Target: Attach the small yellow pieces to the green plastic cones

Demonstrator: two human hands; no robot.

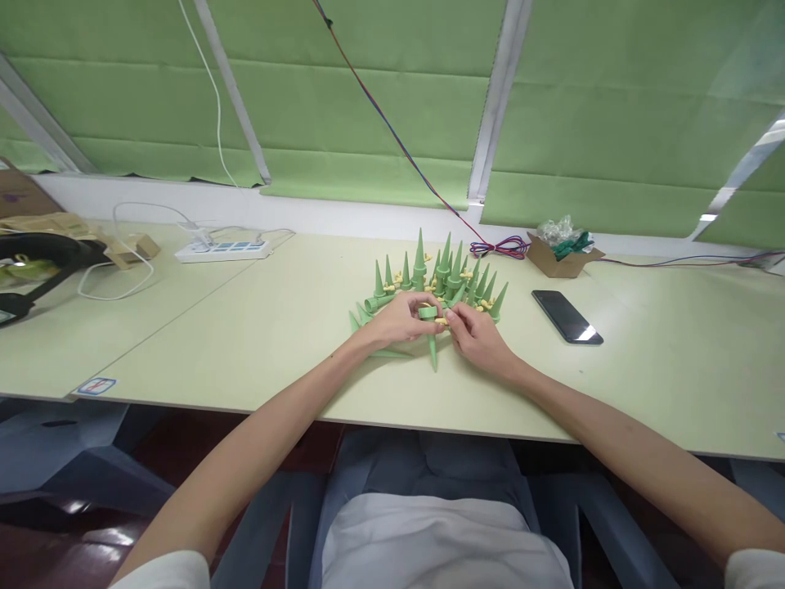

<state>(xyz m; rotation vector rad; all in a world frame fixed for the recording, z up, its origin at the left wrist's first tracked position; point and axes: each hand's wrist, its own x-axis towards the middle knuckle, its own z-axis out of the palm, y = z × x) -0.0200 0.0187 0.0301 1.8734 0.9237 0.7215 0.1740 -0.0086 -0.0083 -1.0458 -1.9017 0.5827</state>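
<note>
While looking down in the head view, held a green cone (432, 353) in the curled left hand (401, 319), collar (428, 312) uppermost and point toward the near edge of the table (294, 311), and pinched a small yellow peg (441, 321) between thumb and fingertip of the right hand (482, 339), just in front of the clustered green spikes (420, 266). Could not see their join, if any. Judged both light, stiff and probably slick, best gripped by collar and outer peg end.
</note>
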